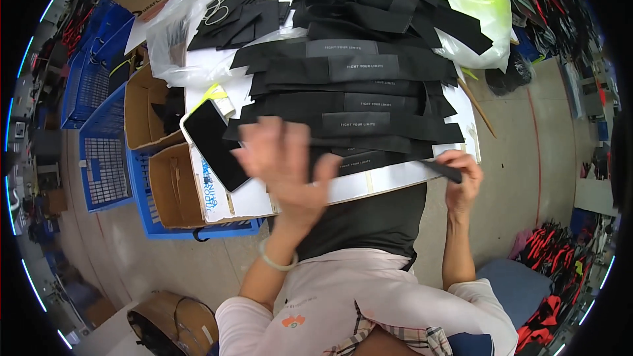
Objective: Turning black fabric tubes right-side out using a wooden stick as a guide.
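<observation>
My left hand, slightly smeared by motion, is spread over the left ends of the black fabric strips, beside a dark-screened phone. No object shows in its fingers. At the table's right front corner my right hand pinches the end of a black fabric strip. Rows of overlapping black strips with grey printed patches lie across the white table top. Beyond them is a loose heap of black fabric pieces.
Flat black pieces with a pale looped cord lie at the far left, near clear plastic sheeting. Cardboard boxes and blue crates stand left of the table. A wooden stick lies along the right edge.
</observation>
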A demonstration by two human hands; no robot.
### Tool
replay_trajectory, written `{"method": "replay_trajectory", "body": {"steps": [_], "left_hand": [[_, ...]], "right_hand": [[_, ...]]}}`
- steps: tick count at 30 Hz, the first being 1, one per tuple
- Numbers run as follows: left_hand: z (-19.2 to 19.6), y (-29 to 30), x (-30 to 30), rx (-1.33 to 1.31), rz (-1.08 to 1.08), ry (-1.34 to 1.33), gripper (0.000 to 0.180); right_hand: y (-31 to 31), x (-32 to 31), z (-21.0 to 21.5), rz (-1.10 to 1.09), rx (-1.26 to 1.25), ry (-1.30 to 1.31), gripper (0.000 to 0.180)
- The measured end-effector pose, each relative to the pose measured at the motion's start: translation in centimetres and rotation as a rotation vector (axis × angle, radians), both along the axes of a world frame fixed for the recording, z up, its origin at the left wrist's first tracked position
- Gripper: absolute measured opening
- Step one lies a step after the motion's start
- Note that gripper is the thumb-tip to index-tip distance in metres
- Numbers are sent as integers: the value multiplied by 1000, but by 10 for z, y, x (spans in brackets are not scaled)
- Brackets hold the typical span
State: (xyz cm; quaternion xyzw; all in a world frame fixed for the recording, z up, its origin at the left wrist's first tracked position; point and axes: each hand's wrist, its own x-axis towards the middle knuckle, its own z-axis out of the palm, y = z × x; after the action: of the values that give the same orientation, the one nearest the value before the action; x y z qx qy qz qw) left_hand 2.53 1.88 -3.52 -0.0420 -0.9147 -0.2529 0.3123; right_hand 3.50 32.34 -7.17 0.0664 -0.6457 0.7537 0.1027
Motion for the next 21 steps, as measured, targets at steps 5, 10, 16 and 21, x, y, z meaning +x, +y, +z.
{"method": "replay_trajectory", "body": {"steps": [5,10,16,21], "left_hand": [[-12,-71,-22,145,293,-38,70],[-21,-44,-26,406,239,-77,56],[-30,-15,-16,418,242,-63,51],[-13,-2,1,165,122,18,63]], "right_hand": [[-1,-21,-2,-412,-178,31,13],[-26,-40,-17,-425,-236,75,17],[-39,-43,-15,-433,-228,54,10],[-36,-41,-12,-493,-202,121,8]]}}
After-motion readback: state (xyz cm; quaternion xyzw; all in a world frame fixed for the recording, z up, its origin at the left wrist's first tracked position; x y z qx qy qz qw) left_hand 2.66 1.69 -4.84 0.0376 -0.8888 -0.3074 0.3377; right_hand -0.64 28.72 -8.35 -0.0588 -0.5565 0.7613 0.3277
